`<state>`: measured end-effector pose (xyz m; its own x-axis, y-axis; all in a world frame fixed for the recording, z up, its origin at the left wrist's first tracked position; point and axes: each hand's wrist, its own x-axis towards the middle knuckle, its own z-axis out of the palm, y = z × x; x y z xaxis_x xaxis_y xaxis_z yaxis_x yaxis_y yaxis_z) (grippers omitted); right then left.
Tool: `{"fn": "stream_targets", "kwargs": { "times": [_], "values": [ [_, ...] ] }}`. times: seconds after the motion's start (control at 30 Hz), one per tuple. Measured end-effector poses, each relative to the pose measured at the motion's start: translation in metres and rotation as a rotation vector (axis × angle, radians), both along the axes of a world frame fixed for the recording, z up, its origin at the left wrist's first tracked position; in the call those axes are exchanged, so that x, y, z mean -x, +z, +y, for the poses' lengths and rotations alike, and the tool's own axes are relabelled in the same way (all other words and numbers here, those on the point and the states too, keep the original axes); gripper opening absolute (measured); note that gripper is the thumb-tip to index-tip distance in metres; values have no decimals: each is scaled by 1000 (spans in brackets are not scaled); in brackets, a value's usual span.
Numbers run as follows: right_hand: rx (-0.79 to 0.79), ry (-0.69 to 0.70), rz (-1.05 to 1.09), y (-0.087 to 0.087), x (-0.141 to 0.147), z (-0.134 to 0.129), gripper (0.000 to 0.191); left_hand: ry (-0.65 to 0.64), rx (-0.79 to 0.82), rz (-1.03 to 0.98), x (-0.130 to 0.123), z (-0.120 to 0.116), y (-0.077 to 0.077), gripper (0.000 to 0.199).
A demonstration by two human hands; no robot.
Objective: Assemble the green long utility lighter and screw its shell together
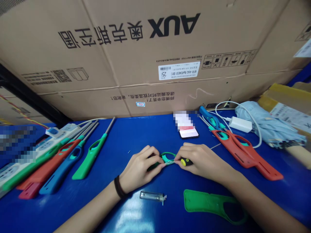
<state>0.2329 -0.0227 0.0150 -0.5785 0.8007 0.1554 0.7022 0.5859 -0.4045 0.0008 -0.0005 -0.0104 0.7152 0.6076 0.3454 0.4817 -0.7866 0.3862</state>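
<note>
Both hands meet over the blue table around an opened green lighter casing (168, 154) with a teal trigger inside. My left hand (143, 165), wearing a dark wristband, is closed on the casing's left side. Fingers of my right hand (196, 160) pinch at thin pale wires (169, 162) by the trigger, while a black-and-yellow screwdriver handle (186, 161) is tucked in that palm. A thin metal rod (215, 146) shows beyond this hand. Nearer me lie a clear fuel canister (152, 196) and a loose green casing half (209, 201), partly under my right forearm.
Several long-nosed lighters lie at left, including a green one (91, 157), beside a power strip (46, 145). Red lighters (243, 152), a white charger (240, 124) and a folded light-blue umbrella (264, 123) are at right. A phone (189, 132) lies before the large carton (136, 71).
</note>
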Motion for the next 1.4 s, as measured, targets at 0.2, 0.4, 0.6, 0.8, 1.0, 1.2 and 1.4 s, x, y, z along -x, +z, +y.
{"fn": "stream_targets", "kwargs": {
  "times": [0.2, 0.4, 0.6, 0.8, 1.0, 1.2, 1.4],
  "values": [
    [8, 5, -36, 4, 0, 0, 11, -15, -1, -58, -2, 0, -1, 12],
    [19, 5, -22, 3, 0, 1, 11, -11, -11, -89, -3, 1, -1, 11],
    [-8, -5, -25, 2, 2, 1, 11, -14, 27, -98, -3, 2, 0, 10],
    [-36, -10, -20, -1, 2, 2, 12, -18, 40, -125, -3, 2, 1, 8],
    [-37, 9, 2, -1, -1, 2, 16, 8, 55, -113, -3, 2, 0, 6],
    [-48, 25, -20, 1, -1, 2, 18, -8, 19, -71, -1, 2, 2, 11],
    [-75, -18, -157, 2, -1, -1, 19, -112, -163, 99, 3, 3, 8, 17]
  ]
}}
